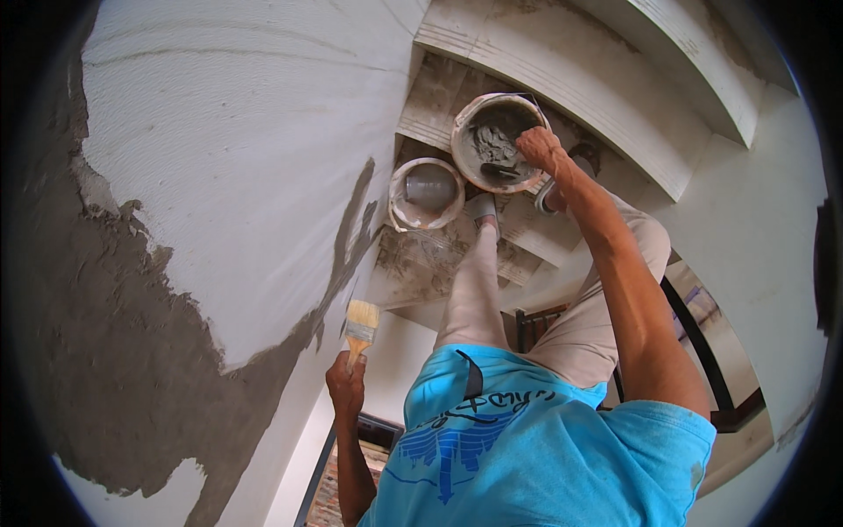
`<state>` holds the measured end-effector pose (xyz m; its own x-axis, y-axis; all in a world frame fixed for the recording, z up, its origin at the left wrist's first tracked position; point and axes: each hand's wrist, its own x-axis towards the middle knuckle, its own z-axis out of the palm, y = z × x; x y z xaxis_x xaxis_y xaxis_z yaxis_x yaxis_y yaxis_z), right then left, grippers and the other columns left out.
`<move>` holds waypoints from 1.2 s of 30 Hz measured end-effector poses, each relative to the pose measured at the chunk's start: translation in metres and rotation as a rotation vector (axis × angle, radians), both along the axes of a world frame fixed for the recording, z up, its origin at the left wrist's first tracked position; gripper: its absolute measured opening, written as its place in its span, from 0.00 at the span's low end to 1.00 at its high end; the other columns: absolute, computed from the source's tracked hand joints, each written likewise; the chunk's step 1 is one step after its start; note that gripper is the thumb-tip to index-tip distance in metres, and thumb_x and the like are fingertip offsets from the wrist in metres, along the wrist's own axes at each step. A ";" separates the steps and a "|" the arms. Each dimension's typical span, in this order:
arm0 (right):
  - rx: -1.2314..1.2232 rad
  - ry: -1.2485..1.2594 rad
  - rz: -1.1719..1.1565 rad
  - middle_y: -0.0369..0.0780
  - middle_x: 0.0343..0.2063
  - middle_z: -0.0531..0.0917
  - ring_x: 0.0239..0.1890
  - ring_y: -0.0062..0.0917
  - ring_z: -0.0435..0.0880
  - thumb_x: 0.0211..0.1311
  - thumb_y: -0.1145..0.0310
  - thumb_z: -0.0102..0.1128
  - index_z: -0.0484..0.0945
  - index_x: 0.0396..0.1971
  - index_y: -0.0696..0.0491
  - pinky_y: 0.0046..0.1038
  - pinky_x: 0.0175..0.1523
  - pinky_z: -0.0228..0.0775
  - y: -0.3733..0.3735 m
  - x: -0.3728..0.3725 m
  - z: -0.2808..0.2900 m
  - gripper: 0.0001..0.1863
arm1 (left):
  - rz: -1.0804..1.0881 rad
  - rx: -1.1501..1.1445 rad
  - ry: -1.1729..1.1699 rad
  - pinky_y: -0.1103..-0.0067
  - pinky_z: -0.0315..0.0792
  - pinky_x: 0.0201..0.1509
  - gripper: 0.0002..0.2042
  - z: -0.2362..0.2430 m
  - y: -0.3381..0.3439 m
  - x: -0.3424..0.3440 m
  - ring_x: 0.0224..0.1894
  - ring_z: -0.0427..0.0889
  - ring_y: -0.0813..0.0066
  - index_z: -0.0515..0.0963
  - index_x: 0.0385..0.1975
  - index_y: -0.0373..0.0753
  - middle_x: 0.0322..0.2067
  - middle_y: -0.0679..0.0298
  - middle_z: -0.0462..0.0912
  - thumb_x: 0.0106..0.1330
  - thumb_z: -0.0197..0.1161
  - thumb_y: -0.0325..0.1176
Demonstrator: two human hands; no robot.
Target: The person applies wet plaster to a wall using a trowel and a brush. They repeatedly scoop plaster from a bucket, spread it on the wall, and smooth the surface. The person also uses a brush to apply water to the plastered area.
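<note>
My left hand (345, 384) is closed round the wooden handle of a wide paintbrush (361, 323), whose pale bristles point up beside the wall. Over the right side of the larger bucket (461, 139), my right hand (542, 147) is closed on a trowel (500, 171); only its dark blade shows, down in the mix, and the handle is hidden by my fingers. Wet grey mortar (492, 143) lies in that bucket. Close by on its left stands a smaller bucket (398, 204), with a grey cylindrical container (428, 187) inside it.
Stained stairs (571, 75) curve up ahead, and both buckets stand on them by my feet. To my left, the white wall (237, 176) is partly covered with dark grey mortar (114, 351). A dark railing (698, 342) runs behind me on the right.
</note>
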<state>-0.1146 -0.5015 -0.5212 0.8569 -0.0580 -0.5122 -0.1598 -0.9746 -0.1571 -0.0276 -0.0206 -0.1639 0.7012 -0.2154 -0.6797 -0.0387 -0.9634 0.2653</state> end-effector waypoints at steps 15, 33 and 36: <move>0.362 0.212 -0.480 0.44 0.34 0.87 0.43 0.41 0.86 0.39 0.66 0.70 0.87 0.42 0.46 0.38 0.49 0.78 -0.005 -0.039 -0.017 0.22 | -0.011 -0.026 0.010 0.68 0.66 0.28 0.11 -0.013 0.002 -0.006 0.20 0.72 0.63 0.76 0.33 0.30 0.18 0.53 0.75 0.67 0.60 0.34; 1.089 0.004 -0.850 0.34 0.22 0.82 0.28 0.18 0.80 0.41 0.66 0.61 0.88 0.37 0.56 0.26 0.35 0.72 -0.020 -0.094 0.053 0.20 | -0.006 -0.198 -0.027 0.70 0.65 0.29 0.10 0.001 -0.041 0.010 0.22 0.69 0.69 0.74 0.32 0.30 0.20 0.56 0.73 0.67 0.62 0.33; 1.232 -0.041 -0.853 0.35 0.20 0.81 0.21 0.18 0.79 0.38 0.67 0.59 0.87 0.35 0.57 0.23 0.26 0.71 -0.019 -0.087 0.119 0.21 | -0.063 -0.296 -0.155 0.71 0.65 0.30 0.10 0.029 -0.071 0.007 0.23 0.69 0.70 0.74 0.33 0.31 0.21 0.57 0.73 0.66 0.63 0.32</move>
<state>-0.2018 -0.5201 -0.4023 0.8034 -0.0958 -0.5877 -0.5721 0.1498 -0.8064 -0.0205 -0.0916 -0.1351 0.7704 -0.4336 -0.4675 -0.1573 -0.8398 0.5197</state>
